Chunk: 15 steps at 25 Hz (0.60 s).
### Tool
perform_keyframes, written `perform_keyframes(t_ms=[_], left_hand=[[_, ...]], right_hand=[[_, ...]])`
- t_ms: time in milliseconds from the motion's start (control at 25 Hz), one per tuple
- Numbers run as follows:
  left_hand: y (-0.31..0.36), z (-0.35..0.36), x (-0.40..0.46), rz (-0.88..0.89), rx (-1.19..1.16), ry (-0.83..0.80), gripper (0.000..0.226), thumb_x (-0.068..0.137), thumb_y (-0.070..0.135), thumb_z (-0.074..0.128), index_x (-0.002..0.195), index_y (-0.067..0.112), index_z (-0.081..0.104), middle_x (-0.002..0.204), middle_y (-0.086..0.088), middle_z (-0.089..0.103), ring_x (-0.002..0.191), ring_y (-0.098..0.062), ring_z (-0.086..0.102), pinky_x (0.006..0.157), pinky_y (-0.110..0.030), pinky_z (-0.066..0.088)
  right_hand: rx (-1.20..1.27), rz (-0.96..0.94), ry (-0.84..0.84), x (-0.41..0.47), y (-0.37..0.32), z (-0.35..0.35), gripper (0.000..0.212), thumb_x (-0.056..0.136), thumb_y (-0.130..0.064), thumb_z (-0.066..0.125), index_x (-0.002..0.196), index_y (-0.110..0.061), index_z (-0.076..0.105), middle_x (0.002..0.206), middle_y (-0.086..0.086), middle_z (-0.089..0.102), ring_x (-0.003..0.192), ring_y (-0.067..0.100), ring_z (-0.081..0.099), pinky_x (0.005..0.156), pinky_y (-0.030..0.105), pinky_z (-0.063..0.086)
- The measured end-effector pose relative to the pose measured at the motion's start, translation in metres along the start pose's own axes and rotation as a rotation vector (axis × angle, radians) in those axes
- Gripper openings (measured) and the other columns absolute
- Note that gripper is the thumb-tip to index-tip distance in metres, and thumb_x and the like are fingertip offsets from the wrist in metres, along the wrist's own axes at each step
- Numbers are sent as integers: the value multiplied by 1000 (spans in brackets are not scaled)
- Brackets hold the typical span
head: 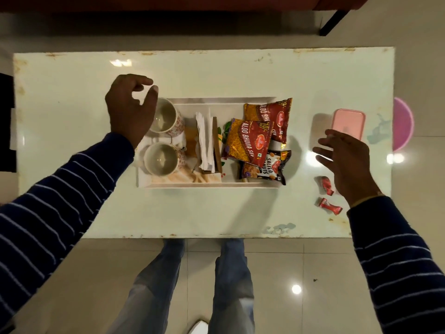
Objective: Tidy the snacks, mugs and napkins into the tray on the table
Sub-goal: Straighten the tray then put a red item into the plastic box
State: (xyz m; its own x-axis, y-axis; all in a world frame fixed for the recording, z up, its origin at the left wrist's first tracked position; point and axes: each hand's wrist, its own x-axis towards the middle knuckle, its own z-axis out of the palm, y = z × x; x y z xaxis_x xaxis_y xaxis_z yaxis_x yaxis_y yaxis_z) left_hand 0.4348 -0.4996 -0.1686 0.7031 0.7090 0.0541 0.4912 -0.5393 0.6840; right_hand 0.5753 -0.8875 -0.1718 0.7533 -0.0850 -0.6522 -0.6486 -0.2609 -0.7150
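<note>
Both grips held nothing: left hand (131,109) loosely curled over the tray's (212,185) far-left corner, right hand (346,160) spread flat right of it. Tray held two floral mugs (163,116), white napkins (204,141), three snack packets (250,141). Two red candies (328,203) and pink box (348,122) lay on bare tabletop (72,92) right of tray.
</note>
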Motion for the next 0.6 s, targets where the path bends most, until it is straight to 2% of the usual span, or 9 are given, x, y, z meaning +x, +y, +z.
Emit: perform_keyframes(t_ms=[80, 200, 240, 320, 360, 440, 480, 600], left_hand=[[37, 21, -15, 55, -69, -55, 25, 86, 32, 68, 106, 17, 67, 110, 6, 63, 98, -1, 58, 76, -14, 49], [95, 65, -49, 207, -155, -312, 48, 80, 39, 76, 120, 19, 60, 124, 6, 56, 111, -2, 52, 85, -5, 43], [112, 83, -63, 269, -183, -432, 61, 76, 43, 79, 127, 18, 55, 130, 5, 52, 117, -3, 49, 90, -5, 40], [141, 122, -90, 354, -214, -674, 90, 69, 46, 84, 142, 16, 41, 144, 2, 41, 130, -8, 39, 102, -8, 32], [152, 142, -101, 368, -216, -775, 102, 67, 45, 86, 148, 15, 32, 150, 1, 34, 135, -9, 34, 106, -11, 29], [167, 178, -118, 344, -198, -907, 119, 65, 41, 89, 155, 14, 16, 158, -3, 23, 143, -14, 26, 111, -20, 26], [173, 195, -123, 317, -184, -938, 124, 65, 40, 90, 156, 13, 10, 160, -5, 20, 145, -17, 24, 112, -23, 25], [180, 233, -128, 226, -144, -946, 132, 63, 33, 92, 156, 12, 2, 162, -7, 16, 148, -20, 20, 113, -23, 22]], right_hand=[[-51, -66, 70, -1, -2, -14, 26, 93, -14, 60, 118, -12, 69, 102, 9, 72, 85, 23, 72, 81, 36, 60], [-251, -232, 196, 4, 2, -40, 24, 91, -21, 63, 113, -18, 71, 102, 4, 74, 90, 22, 72, 88, 38, 58], [-333, -283, 237, 7, 4, -48, 25, 90, -24, 64, 113, -19, 71, 105, 0, 73, 96, 20, 71, 91, 28, 55], [-422, -329, 303, 12, 7, -61, 31, 88, -29, 67, 118, -19, 69, 116, -3, 70, 100, 16, 69, 82, 2, 42], [-430, -336, 305, 15, 8, -64, 37, 87, -31, 69, 122, -19, 67, 122, -2, 67, 102, 17, 67, 78, -1, 40], [-471, -378, 275, 21, 14, -67, 52, 85, -37, 74, 130, -16, 60, 133, 2, 57, 116, 21, 59, 94, 14, 45], [-523, -394, 255, 26, 18, -68, 60, 83, -40, 75, 134, -15, 56, 138, 4, 52, 123, 22, 54, 100, 22, 43], [-713, -365, 192, 44, 25, -60, 83, 76, -51, 77, 143, -17, 43, 148, 6, 40, 130, 28, 46, 101, 35, 43]])
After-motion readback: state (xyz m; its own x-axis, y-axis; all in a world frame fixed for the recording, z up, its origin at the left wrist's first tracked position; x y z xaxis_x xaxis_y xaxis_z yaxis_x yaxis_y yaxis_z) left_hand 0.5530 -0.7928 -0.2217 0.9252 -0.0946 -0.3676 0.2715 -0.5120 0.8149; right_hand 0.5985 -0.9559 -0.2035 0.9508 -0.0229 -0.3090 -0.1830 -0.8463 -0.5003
